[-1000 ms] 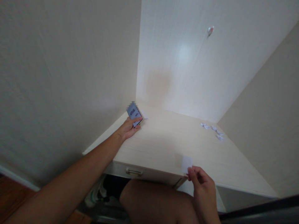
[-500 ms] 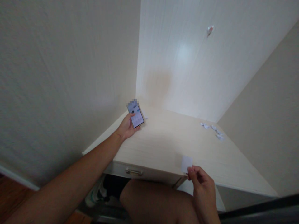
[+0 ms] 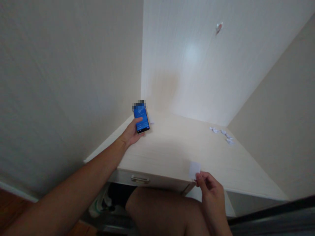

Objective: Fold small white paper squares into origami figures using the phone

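My left hand (image 3: 133, 131) is wrapped round a smartphone (image 3: 142, 120), held above the back left of the desk with its thumb on the lit blue screen. The phone's top end is blurred out. Partly hidden behind the phone, a white piece of paper (image 3: 151, 122) lies on the desk. At the front edge, my right hand (image 3: 210, 188) pinches the lower right corner of a small white paper slip (image 3: 194, 169) between thumb and fingers. The slip is over the desk top; whether it touches the surface I cannot tell.
Several crumpled white paper bits (image 3: 222, 133) lie at the back right of the pale desk (image 3: 169, 147). Walls enclose the desk on the left, back and right. A drawer handle (image 3: 140, 179) sits on the front, above my bare leg (image 3: 162, 209). A small hook (image 3: 219, 27) is on the back wall.
The phone's screen has gone from a light page to a dark blue one, and the phone is held a little more upright. My right hand still pinches the slip.
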